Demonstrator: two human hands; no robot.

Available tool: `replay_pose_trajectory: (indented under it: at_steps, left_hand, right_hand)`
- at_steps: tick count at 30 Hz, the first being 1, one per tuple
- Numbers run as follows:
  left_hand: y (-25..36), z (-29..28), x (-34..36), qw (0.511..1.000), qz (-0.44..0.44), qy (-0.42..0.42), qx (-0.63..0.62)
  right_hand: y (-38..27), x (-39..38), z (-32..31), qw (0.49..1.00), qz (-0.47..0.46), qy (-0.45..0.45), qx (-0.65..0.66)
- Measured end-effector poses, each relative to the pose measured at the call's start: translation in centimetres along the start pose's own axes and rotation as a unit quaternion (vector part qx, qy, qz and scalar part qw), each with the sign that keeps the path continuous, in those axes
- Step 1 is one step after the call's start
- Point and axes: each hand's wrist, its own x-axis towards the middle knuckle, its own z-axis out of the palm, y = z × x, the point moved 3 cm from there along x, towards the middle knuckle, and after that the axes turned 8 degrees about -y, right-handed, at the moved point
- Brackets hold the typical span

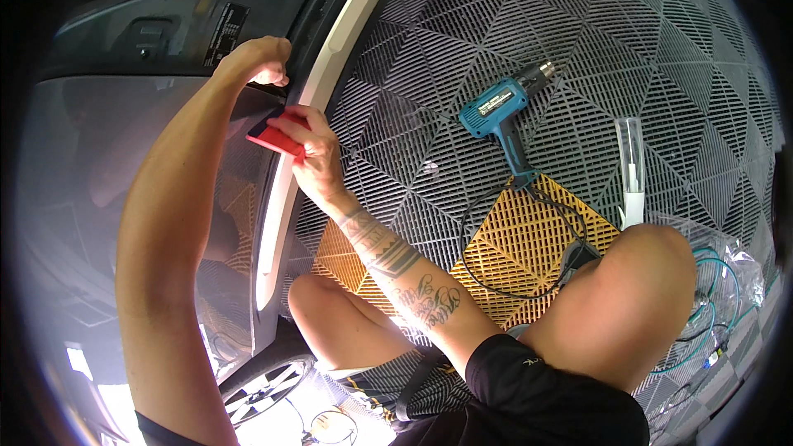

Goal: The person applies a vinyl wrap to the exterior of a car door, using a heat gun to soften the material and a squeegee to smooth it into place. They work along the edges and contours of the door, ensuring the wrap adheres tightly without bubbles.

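My right hand (318, 153) grips a flat red squeegee (275, 139), its edge against the grey car panel (186, 149) close to the panel's border. Just above it, my left hand (263, 62) reaches across the panel to the dark door-frame edge. Its fingers are curled together, and whatever they may pinch is hidden. A pale strip (330, 54) runs along the car's edge, right beside both hands. Above the left hand, a dark label (226, 35) sticks to the frame.
On the grey slatted floor (413, 107) lies a teal heat gun (498, 109), its cord (471, 268) looping over yellow tiles (516, 231). A clear bottle with a white end (631, 169) lies by my knee. Teal tubing (702, 314) is at right. A car wheel (268, 388) and bright light are below.
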Motion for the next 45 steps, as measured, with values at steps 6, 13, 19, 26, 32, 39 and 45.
replay_pose_trajectory:
  at_steps: [6, 13, 19, 26, 32, 39, 45]
  left_hand:
    - [-0.9, 0.7, 0.1, 0.999, 0.008, 0.02, -0.025]
    - [0.0, -0.1, -0.3, 1.0, 0.002, 0.002, -0.007]
    - [0.2, -0.2, -0.2, 0.999, -0.029, -0.02, -0.008]
    - [-0.2, 0.1, 0.1, 1.0, -0.01, 0.005, -0.018]
    - [-0.6, 0.0, 0.9, 0.998, -0.045, -0.018, -0.033]
    - [-0.2, -0.3, -0.2, 0.998, -0.043, -0.038, -0.028]
    - [-0.4, 0.1, 0.4, 0.999, -0.011, -0.03, -0.022]
  right_hand:
    - [0.8, 0.0, 0.2, 0.999, 0.002, 0.019, 0.029]
    - [1.2, 0.5, -0.1, 1.0, -0.006, 0.025, 0.016]
    - [1.2, 0.8, -0.4, 1.0, -0.001, 0.023, -0.004]
    - [2.1, 3.3, -1.2, 0.997, 0.046, -0.052, 0.021]
    - [2.6, 6.7, -2.1, 0.987, 0.071, -0.143, 0.017]
    - [2.2, 6.2, -4.9, 0.99, 0.064, -0.093, 0.082]
    - [1.8, 5.0, -3.3, 0.989, 0.01, -0.149, 0.022]
